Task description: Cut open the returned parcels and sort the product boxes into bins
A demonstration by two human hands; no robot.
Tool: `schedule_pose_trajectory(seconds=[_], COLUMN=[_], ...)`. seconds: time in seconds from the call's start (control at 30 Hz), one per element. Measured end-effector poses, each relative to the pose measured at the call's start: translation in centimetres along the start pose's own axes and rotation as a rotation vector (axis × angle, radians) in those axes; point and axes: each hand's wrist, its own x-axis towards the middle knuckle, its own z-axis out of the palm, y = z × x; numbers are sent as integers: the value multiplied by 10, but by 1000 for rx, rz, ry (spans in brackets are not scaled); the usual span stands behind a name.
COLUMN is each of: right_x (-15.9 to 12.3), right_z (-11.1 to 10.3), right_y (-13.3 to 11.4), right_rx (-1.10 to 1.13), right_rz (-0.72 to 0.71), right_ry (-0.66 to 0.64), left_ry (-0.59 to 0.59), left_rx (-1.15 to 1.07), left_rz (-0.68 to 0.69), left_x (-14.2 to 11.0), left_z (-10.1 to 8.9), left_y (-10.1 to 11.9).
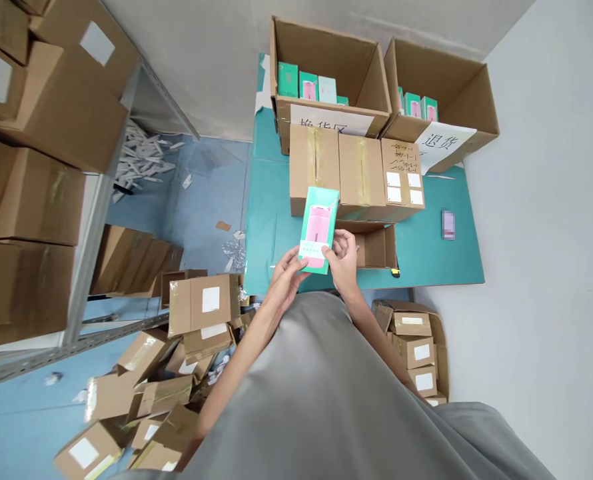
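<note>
A green product box [318, 223] with a pink picture on its face is held up over the table's front edge, tilted slightly. My left hand [287, 277] grips its lower left corner, thumb on the front. At the lower right edge, my right hand [343, 259] is closed on the same box, its thumb against a pale label strip across the front. Just behind my right hand lies an open cardboard box [376, 245], partly hidden by that hand. Beyond the held box stand several taped brown cartons [361, 170] in a row.
Two large open cartons [331, 47] [444, 77] with handwritten signs hold green boxes at the table's back. A phone [448, 225] and a tape measure [395, 273] lie on the green table [426, 260]. Left are loaded shelves [41, 193] and piled cartons [151, 393]; small boxes [420, 351] sit lower right.
</note>
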Motion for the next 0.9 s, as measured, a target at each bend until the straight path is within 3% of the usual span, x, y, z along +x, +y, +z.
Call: schedule_pose_trajectory(seconds=[0.23, 0.37, 0.5, 0.6, 0.67, 0.77, 0.9], right_x=[3, -2, -7, -5, -3, -1, 0], right_z=[-6, -3, 3, 5, 4, 0, -6], right_y=[-2, -13, -22, -21, -17, -9, -2], right_rx=[6, -120, -282, -297, -225, -84, -3], right_rz=[34, -33, -91, -87, -70, -29, 2], right_ry=[-43, 20, 54, 85, 78, 36, 4], left_ry=[13, 77, 139, 114, 49, -47, -73], left_rx=[7, 37, 166, 238, 194, 51, -15], left_rz=[-12, 3, 144, 253, 213, 42, -65], left_x=[-2, -2, -4, -8, -9, -9, -6], left_z=[4, 6, 13, 16, 14, 7, 0], left_y=[0, -3, -6, -5, -3, -1, -3])
